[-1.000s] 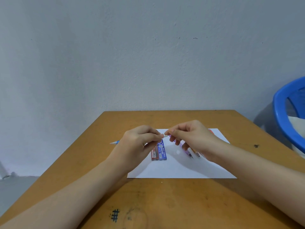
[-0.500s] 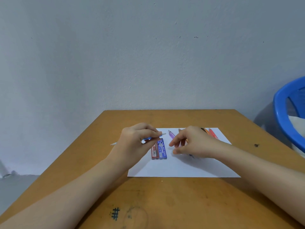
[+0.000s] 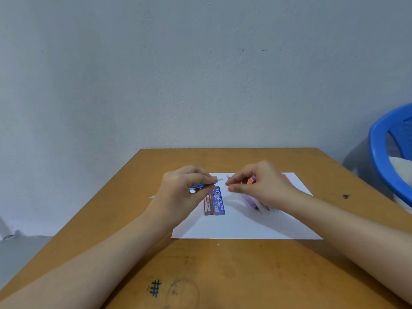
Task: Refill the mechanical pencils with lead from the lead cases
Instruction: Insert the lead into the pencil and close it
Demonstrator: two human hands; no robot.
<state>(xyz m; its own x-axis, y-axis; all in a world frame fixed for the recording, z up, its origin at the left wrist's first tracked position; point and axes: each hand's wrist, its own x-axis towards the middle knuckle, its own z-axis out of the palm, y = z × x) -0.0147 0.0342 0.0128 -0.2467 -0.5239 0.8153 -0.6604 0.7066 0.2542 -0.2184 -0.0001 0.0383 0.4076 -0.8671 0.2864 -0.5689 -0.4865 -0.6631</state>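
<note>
My left hand (image 3: 185, 192) grips a blue mechanical pencil (image 3: 197, 186) held level above the table, its white end (image 3: 219, 179) pointing right. My right hand (image 3: 263, 186) hovers just right of that end, thumb and forefinger pinched together with nothing visible between them. Two lead cases lie side by side on the white paper (image 3: 245, 227): a red case (image 3: 208, 205) and a blue case (image 3: 219, 201). A purple pencil (image 3: 252, 202) lies on the paper under my right hand, and more pencil tips poke out beside it. A red pencil (image 3: 286, 178) shows behind my wrist.
The paper sits on a brown wooden table (image 3: 223, 275) pushed against a grey wall. A blue plastic basket (image 3: 379, 152) stands off the table's right side. An ink mark (image 3: 155, 288) is near the front edge.
My right hand left the pencil's end, dropped to the paper beside the lead cases, then rose again to just right of the pencil's white end. My left hand kept hold of the blue pencil.
</note>
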